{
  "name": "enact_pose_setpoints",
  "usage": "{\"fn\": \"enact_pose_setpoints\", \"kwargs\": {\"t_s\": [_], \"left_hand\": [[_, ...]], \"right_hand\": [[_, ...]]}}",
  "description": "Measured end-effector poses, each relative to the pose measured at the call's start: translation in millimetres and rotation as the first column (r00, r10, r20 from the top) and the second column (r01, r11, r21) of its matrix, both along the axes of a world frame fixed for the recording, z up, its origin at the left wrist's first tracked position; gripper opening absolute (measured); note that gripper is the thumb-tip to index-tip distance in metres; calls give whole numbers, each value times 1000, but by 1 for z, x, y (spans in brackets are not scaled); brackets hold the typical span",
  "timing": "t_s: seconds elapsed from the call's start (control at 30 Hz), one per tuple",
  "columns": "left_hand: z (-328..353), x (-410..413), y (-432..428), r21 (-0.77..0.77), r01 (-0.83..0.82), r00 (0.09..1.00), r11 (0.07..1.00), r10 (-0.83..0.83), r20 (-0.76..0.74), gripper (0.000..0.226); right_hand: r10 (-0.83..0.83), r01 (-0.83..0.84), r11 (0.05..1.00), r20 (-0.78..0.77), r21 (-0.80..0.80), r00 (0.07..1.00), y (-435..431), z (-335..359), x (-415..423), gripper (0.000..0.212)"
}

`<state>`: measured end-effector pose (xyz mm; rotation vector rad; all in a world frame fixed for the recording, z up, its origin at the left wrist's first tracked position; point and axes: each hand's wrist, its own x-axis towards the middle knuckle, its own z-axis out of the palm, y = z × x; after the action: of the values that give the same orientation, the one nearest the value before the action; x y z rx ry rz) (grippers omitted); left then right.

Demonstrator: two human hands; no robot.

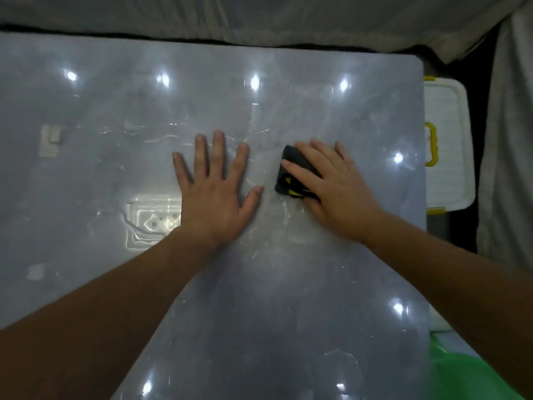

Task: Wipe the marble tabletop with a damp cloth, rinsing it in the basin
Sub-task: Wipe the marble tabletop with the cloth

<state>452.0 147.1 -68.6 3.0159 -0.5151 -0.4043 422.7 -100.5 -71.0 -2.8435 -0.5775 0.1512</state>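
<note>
Your left hand (213,194) lies flat, fingers spread, mid-tabletop (259,284); your right hand (331,186), fingers straight, presses the cloth (292,155) just beside it, toward the right edge; the marble looks streaked with water, so the bracing palm could skid; an unrinsed cloth might merely smear.

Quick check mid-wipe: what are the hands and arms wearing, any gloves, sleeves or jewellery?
The left hand and right hand are ungloved, with no rings, watch or bracelet visible. No sleeves show: both forearms are uncovered right to the frame edge.
</note>
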Motion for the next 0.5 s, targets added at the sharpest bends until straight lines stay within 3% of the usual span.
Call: {"fn": "enact_pose_setpoints", "kwargs": {"t_s": [0.07,0.23,0.3,0.43,0.5], "left_hand": [[1,1,0,1,0,1000,1000,0,1,76],[1,3,-2,-1,-7,1000,1000,7,7,75],[1,3,-2,-2,-7,1000,1000,7,-1,75],[2,4,-1,1,-10,1000,1000,10,-14,73],[3,4,-2,-5,-20,1000,1000,20,-22,71]], "right_hand": [[-44,44,999,4,-25,999,-15,1,28,61],[-377,375,926,41,49,925,-9,-1,104,60],[-312,309,949,53,54,949,10,-2,95,62],[18,-19,999,22,50,1000,11,1,46,59],[49,-49,998,7,50,999,-7,1,50,60]]}}
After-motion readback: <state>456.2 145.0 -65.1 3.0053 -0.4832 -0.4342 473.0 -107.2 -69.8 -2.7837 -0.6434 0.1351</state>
